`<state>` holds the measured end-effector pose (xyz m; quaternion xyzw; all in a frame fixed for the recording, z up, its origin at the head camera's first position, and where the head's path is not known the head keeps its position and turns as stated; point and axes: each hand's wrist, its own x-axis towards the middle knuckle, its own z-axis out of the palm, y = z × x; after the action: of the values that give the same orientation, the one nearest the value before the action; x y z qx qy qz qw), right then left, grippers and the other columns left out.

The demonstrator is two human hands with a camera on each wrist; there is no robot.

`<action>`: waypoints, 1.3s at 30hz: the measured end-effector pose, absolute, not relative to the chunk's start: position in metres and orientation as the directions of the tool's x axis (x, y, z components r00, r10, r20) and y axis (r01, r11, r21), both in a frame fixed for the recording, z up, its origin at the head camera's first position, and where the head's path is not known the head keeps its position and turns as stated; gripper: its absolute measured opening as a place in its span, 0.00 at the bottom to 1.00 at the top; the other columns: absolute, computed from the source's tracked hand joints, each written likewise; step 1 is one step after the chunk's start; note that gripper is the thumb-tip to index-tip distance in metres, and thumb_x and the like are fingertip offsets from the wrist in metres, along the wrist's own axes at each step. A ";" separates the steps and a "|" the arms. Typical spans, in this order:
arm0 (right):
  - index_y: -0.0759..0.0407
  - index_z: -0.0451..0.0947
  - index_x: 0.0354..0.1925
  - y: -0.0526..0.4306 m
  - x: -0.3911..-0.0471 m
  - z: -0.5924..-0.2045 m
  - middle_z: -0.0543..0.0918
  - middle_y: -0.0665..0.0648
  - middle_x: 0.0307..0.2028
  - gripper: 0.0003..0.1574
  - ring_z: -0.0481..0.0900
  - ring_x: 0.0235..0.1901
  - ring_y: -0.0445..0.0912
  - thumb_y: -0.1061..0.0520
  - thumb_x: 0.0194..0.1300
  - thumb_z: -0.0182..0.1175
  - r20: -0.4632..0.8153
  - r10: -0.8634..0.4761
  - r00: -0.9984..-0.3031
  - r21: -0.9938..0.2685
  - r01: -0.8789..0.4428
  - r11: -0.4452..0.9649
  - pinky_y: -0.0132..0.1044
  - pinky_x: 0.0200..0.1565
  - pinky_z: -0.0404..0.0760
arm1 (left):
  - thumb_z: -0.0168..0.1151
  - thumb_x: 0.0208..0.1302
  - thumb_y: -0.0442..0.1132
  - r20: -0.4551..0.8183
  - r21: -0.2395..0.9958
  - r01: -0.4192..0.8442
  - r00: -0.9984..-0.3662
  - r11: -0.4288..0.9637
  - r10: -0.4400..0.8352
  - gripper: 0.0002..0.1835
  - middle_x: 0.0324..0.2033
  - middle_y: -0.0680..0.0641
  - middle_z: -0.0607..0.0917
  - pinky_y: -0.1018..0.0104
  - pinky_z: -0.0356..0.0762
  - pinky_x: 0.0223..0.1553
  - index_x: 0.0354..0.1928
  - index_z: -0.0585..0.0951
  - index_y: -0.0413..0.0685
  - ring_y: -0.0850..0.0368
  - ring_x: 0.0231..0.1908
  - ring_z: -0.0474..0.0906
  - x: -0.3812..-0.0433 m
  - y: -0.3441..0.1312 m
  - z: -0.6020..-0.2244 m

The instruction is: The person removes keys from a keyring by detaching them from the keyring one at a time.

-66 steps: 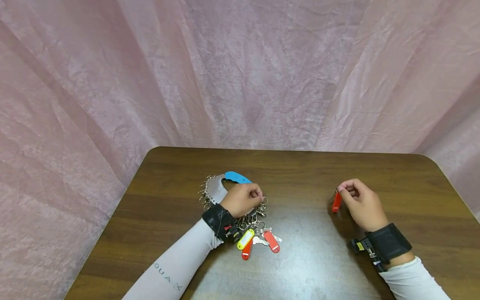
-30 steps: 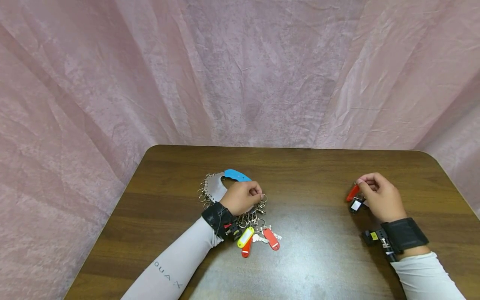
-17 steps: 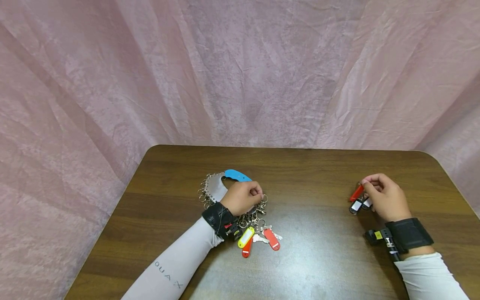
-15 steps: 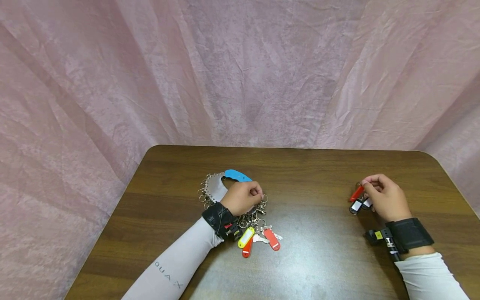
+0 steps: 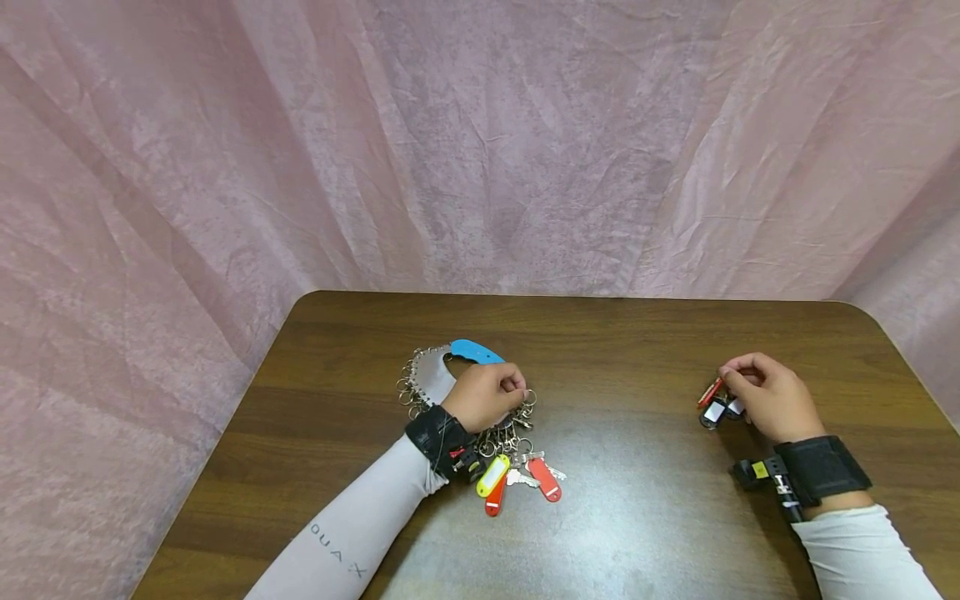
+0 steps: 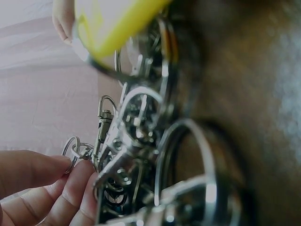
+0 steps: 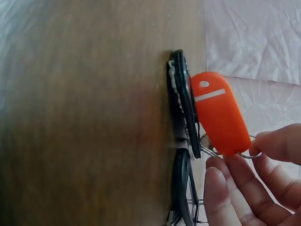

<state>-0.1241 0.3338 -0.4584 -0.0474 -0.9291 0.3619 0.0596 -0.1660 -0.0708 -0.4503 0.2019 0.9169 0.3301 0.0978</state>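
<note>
A large key ring with a curved silver plate [image 5: 432,379] and a blue handle [image 5: 476,352] lies left of centre, metal clasps and rings along its edge. My left hand [image 5: 480,398] covers part of it and pinches a small split ring [image 6: 71,153] at its right end. My right hand [image 5: 772,400] is off to the right and pinches the wire ring of an orange-red key tag [image 7: 221,113]. The tag is tilted, just above two black key tags [image 5: 713,412] with white labels on the table. My right fingers partly hide the second black tag.
Below the left hand, a yellow key tag [image 5: 492,475], two red key tags [image 5: 545,481] and silver keys [image 5: 521,478] hang from the large ring onto the wooden table [image 5: 615,350]. A pink curtain [image 5: 480,150] hangs behind the far table edge.
My right hand has moved right with the red tag, and black tags have come into view beside it. Lately the red tag has turned more edge-on. My left hand stays in place.
</note>
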 end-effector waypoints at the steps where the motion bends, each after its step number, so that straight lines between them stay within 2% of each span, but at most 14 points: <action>1: 0.65 0.78 0.47 0.334 -0.124 -0.459 0.81 0.54 0.27 0.19 0.72 0.19 0.36 0.49 0.75 0.56 0.074 0.127 -0.989 -0.669 0.045 0.742 0.34 0.21 0.73 | 0.64 0.69 0.44 -0.046 0.646 0.306 -0.899 0.699 0.436 0.06 0.28 0.57 0.84 0.71 0.74 0.34 0.32 0.82 0.55 0.66 0.28 0.76 -0.166 -0.071 -0.450; 10: 0.64 0.80 0.45 0.335 -0.125 -0.460 0.83 0.59 0.33 0.17 0.71 0.26 0.37 0.50 0.75 0.56 0.062 0.079 -0.995 -0.603 0.026 0.798 0.33 0.27 0.69 | 0.64 0.68 0.44 -0.042 0.644 0.311 -0.898 0.699 0.438 0.06 0.28 0.56 0.84 0.72 0.74 0.34 0.32 0.82 0.55 0.66 0.28 0.75 -0.166 -0.071 -0.449; 25: 0.65 0.80 0.46 0.335 -0.126 -0.461 0.84 0.60 0.34 0.17 0.71 0.26 0.38 0.52 0.75 0.55 0.036 0.052 -0.998 -0.601 0.020 0.799 0.33 0.27 0.70 | 0.64 0.69 0.44 -0.046 0.645 0.306 -0.899 0.700 0.435 0.06 0.28 0.57 0.84 0.71 0.74 0.34 0.32 0.82 0.56 0.66 0.29 0.75 -0.165 -0.071 -0.449; 39: 0.66 0.82 0.46 0.336 -0.129 -0.462 0.86 0.62 0.35 0.15 0.71 0.27 0.35 0.54 0.73 0.57 0.062 0.030 -0.998 -0.587 -0.012 0.809 0.32 0.29 0.68 | 0.64 0.69 0.44 -0.048 0.645 0.304 -0.899 0.701 0.435 0.06 0.28 0.57 0.83 0.71 0.74 0.35 0.32 0.82 0.56 0.65 0.29 0.75 -0.166 -0.071 -0.450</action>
<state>-0.1291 0.3362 -0.4621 -0.0046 -0.9505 0.3087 0.0339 -0.1657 -0.0708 -0.4498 0.2014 0.9168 0.3303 0.0987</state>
